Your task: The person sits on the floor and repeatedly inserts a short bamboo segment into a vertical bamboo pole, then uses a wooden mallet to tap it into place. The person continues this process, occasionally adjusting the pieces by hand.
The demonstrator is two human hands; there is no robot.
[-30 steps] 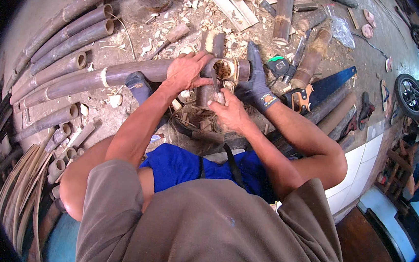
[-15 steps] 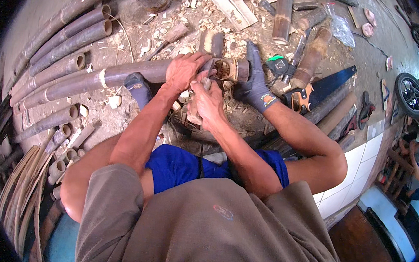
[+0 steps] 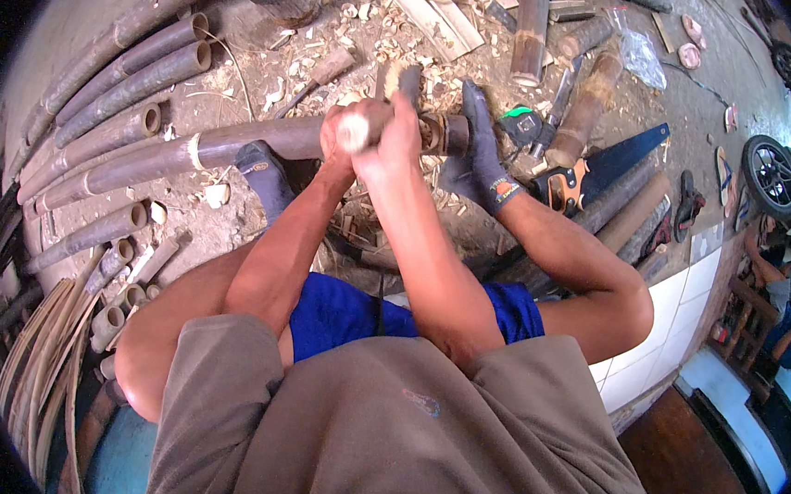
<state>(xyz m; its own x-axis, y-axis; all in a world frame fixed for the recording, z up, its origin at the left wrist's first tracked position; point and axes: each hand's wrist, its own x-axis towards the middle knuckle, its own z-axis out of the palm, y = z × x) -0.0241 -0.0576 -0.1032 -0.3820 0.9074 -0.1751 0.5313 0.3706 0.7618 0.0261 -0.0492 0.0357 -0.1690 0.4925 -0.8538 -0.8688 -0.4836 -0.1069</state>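
A long brown bamboo pole (image 3: 227,145) lies across in front of me, its cut, notched end (image 3: 446,135) beside my right foot in a dark sock. My left hand (image 3: 332,140) is closed on the pole near that end; its fingers are partly hidden. My right hand (image 3: 393,140) grips a tool by its thick wooden handle (image 3: 356,133), whose pale round butt faces up toward me. The handle is slightly blurred, and I cannot make out the blade. Just beyond my hands is a short bamboo piece (image 3: 392,78), partly covered.
A handsaw (image 3: 606,166), a tape measure (image 3: 519,125) and bamboo lengths (image 3: 582,113) lie to the right. Another wooden-handled tool (image 3: 326,70) rests among shavings. More bamboo poles (image 3: 138,92) and thin strips (image 3: 44,340) lie left. A motorcycle wheel (image 3: 772,179) and another person (image 3: 785,315) are far right.
My right hand has moved up and away from me, lifting the tool and turning its handle butt upward. The left hand has shifted slightly nearer. The pole stays in place.
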